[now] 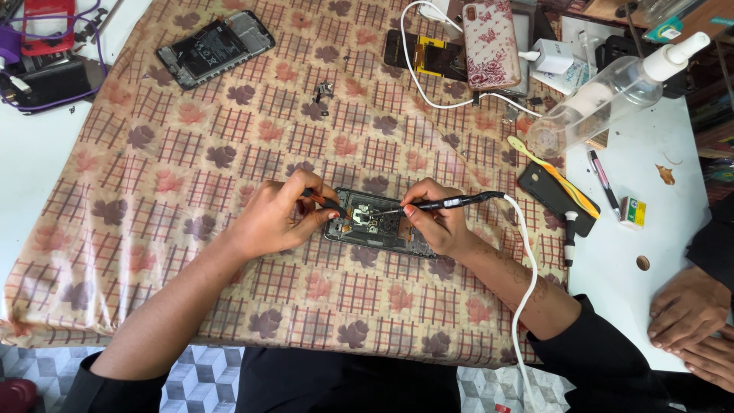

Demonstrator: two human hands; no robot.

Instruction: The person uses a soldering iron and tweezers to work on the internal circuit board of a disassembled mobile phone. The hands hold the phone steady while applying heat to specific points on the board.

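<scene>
Head view: the opened black phone body lies flat on the leaf-patterned tablecloth. Pinched shut on slim black tweezers, the left hand steadies a part, while the right hand grips a black corded soldering pen pencil-style, tip over the board.

Open patterned cloth left of and behind the opened phone, bare up to a second opened phone at the far left. Crowded on the right: white cable, black case, clear spray bottle. Another person's hands resting at the near right edge.
</scene>
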